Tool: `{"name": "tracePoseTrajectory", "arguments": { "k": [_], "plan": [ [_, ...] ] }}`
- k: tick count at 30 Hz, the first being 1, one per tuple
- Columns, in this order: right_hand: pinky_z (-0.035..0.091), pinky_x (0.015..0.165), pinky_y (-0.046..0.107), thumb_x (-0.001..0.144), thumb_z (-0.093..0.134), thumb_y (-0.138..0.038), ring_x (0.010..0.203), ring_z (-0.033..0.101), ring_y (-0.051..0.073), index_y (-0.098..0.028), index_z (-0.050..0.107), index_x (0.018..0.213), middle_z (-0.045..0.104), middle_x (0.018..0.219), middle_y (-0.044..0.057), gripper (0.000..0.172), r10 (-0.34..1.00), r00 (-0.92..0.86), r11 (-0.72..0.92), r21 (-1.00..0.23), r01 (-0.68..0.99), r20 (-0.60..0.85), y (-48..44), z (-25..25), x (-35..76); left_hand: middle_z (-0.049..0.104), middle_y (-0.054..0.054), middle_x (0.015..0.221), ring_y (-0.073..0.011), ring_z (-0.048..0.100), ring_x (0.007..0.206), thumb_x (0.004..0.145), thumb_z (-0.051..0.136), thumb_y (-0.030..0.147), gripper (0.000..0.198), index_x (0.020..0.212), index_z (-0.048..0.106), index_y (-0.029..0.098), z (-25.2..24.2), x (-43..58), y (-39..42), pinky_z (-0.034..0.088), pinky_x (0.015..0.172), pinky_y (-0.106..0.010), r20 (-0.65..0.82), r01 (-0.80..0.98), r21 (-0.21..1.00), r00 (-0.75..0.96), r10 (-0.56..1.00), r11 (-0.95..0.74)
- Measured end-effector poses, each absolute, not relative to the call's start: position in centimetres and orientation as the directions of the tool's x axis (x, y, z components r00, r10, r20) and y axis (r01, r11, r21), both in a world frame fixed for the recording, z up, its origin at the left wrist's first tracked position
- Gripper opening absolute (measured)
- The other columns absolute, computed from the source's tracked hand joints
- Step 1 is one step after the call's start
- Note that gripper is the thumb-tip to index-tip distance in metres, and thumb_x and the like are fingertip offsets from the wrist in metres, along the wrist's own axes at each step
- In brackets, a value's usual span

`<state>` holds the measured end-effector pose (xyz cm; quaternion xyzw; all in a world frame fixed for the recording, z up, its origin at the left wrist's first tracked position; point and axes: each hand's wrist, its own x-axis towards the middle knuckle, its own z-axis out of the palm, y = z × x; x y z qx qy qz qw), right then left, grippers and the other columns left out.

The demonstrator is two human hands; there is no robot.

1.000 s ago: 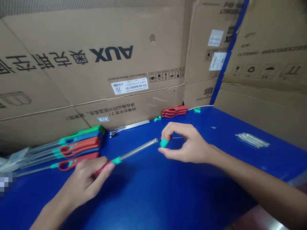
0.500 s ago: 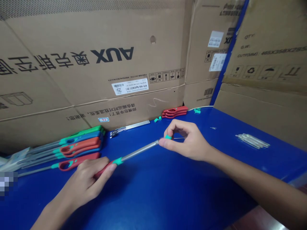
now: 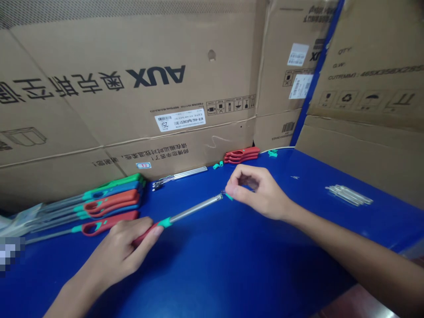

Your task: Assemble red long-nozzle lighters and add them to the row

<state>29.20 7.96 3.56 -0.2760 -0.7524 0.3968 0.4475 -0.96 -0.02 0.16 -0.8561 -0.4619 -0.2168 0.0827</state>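
Observation:
My left hand (image 3: 127, 247) is wrapped round the red handle of a long-necked lighter (image 3: 195, 210). Its green collar shows just past my thumb, and the metal tube slants up to the right. My right hand (image 3: 256, 190) is closed in a pinch at the tube's open end, thumb against forefinger. A small green plastic piece (image 3: 229, 196) peeks out below those fingertips. Something thin and dark sits between the tube end and the fingers, too small to make out.
Several finished-looking lighters (image 3: 111, 203) lie at the left. Along the back are metal rods with wires (image 3: 185, 173), green pieces (image 3: 218, 164), red handles (image 3: 241, 154) and green parts (image 3: 272, 153). Metal tubes (image 3: 349, 195) lie at the right. Cardboard boxes (image 3: 212, 79) wall the blue table (image 3: 212, 274).
The green piece at my right fingertips has shifted down and left, and less of it shows. The thin rod beside it is out of sight. The lighter has moved slightly right.

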Motion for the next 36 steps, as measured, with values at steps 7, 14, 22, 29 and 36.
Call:
{"name": "tracePoseTrajectory", "arguments": {
  "k": [7, 14, 22, 29, 36],
  "plan": [
    [0.044, 0.059, 0.029, 0.069, 0.077, -0.038, 0.063, 0.055, 0.014, -0.019, 0.05, 0.07, 0.059, 0.069, 0.0, 0.034, 0.798, -0.44, 0.528, -0.83, 0.18, 0.413, 7.9, 3.1, 28.9, 0.038, 0.006, 0.048, -0.0067, 0.039, 0.04, 0.095, 0.044, 0.02, 0.038, 0.058, 0.036, 0.019, 0.5, -0.4, 0.0, 0.03, 0.044, -0.021, 0.46, 0.821, 0.047, 0.487, 0.742, -0.568],
    [0.043, 0.059, 0.028, 0.076, 0.07, -0.045, 0.063, 0.052, 0.013, -0.018, 0.051, 0.069, 0.057, 0.069, 0.001, 0.033, 0.772, -0.46, 0.543, -0.831, 0.12, 0.439, 8.0, 3.5, 29.2, 0.041, 0.005, 0.049, -0.0081, 0.039, 0.042, 0.094, 0.043, 0.022, 0.038, 0.057, 0.037, 0.019, 0.4, -0.5, -0.1, 0.029, 0.047, -0.024, 0.412, 0.852, 0.094, 0.438, 0.799, -0.516],
    [0.04, 0.053, 0.025, 0.073, 0.072, -0.043, 0.058, 0.049, 0.011, -0.019, 0.049, 0.07, 0.055, 0.066, -0.002, 0.034, 0.81, -0.448, 0.52, -0.816, 0.253, 0.377, 8.1, 3.0, 28.9, 0.038, 0.006, 0.05, -0.0082, 0.036, 0.043, 0.095, 0.042, 0.023, 0.039, 0.057, 0.036, 0.019, 0.4, -0.2, -0.2, 0.027, 0.049, -0.024, 0.409, 0.853, 0.088, 0.441, 0.799, -0.515],
    [0.042, 0.055, 0.027, 0.077, 0.069, -0.047, 0.058, 0.052, 0.013, -0.019, 0.053, 0.067, 0.058, 0.064, 0.001, 0.034, 0.812, -0.403, 0.519, -0.838, 0.169, 0.422, 8.4, 3.3, 29.3, 0.04, 0.005, 0.051, -0.0081, 0.035, 0.044, 0.093, 0.047, 0.024, 0.038, 0.056, 0.04, 0.018, 0.5, -0.1, -0.4, 0.026, 0.05, -0.025, 0.379, 0.846, 0.264, 0.35, 0.857, -0.462],
    [0.046, 0.057, 0.028, 0.088, 0.053, -0.055, 0.058, 0.056, 0.015, -0.02, 0.055, 0.066, 0.059, 0.063, 0.002, 0.042, 0.817, -0.418, 0.486, -0.864, 0.13, 0.397, 9.3, 2.7, 29.5, 0.062, -0.001, 0.06, -0.013, 0.054, 0.057, 0.085, 0.062, 0.04, 0.035, 0.06, 0.056, 0.017, 0.9, -0.5, 0.2, 0.041, 0.056, -0.023, 0.444, 0.438, 0.845, -0.256, 0.859, -0.307]
  ]
}}
